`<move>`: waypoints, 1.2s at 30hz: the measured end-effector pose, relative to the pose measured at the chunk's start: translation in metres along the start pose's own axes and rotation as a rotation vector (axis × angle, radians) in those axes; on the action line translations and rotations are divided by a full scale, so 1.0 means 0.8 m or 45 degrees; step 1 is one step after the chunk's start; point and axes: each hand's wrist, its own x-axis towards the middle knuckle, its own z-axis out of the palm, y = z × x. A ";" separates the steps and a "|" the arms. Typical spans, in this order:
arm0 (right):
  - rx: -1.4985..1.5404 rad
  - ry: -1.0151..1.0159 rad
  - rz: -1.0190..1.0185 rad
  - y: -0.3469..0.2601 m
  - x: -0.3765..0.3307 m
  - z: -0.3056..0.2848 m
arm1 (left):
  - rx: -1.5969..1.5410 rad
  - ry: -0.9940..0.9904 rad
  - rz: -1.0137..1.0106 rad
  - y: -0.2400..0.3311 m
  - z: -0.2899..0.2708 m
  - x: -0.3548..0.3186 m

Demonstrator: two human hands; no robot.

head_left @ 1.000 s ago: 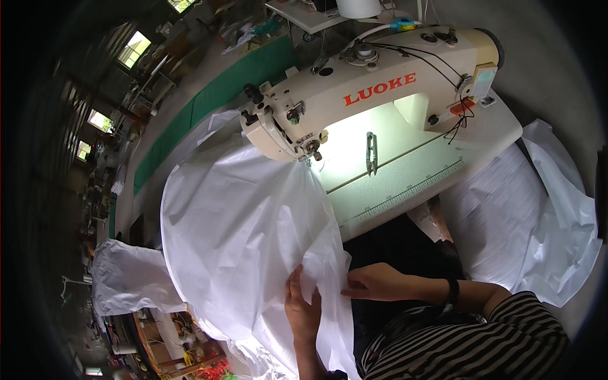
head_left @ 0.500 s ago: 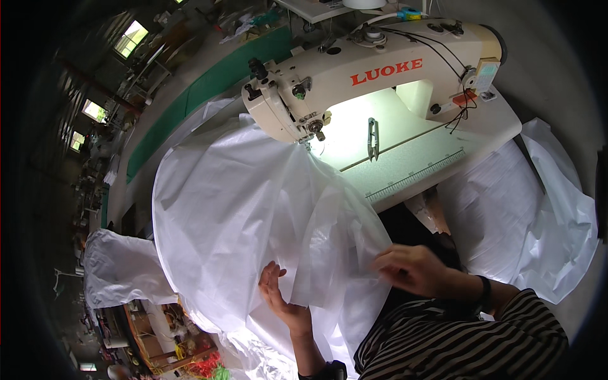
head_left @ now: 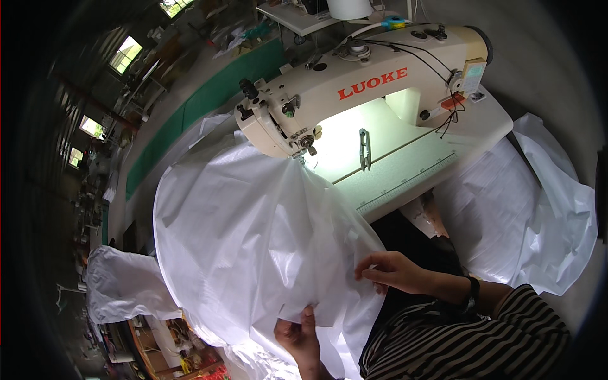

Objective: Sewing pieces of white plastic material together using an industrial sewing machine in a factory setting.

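The left grip [head_left: 301,335] is grasping the near edge of a glossy white sheet [head_left: 240,221], the thumb on top and the fingers partly hidden under the material. To its right and a little farther off, the right grip [head_left: 396,272] has its fingers bent at the sheet's right edge; whether they pinch it, I cannot tell. A dark wristband [head_left: 473,294] sits on the right wrist, below a black-and-white striped sleeve [head_left: 532,316].

From the hands the sheet spreads far and left in soft folds, gathering to a point at the needle area of a white sewing machine [head_left: 326,92]. Under the machine's arm, bright light falls on the pale counter [head_left: 392,168], where metal thread snips [head_left: 365,150] lie to the right of the needle. A printed ruler [head_left: 415,180] runs along the counter's near side.

To the right, another white sheet [head_left: 494,202] hangs in a large, creased heap. Far left, beyond the machine head, stretches a green strip [head_left: 209,114]; near left hangs a rumpled white cloth [head_left: 126,285].
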 end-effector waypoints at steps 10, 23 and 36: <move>0.018 0.078 0.135 -0.009 0.039 0.016 | 0.325 0.114 0.112 0.022 -0.026 0.009; -0.518 -0.118 -0.523 -0.068 -0.040 0.048 | 0.225 -0.372 -0.144 0.037 0.014 -0.030; -0.825 -0.167 -0.828 -0.068 -0.045 0.066 | -0.082 -0.749 -0.164 0.028 0.006 -0.037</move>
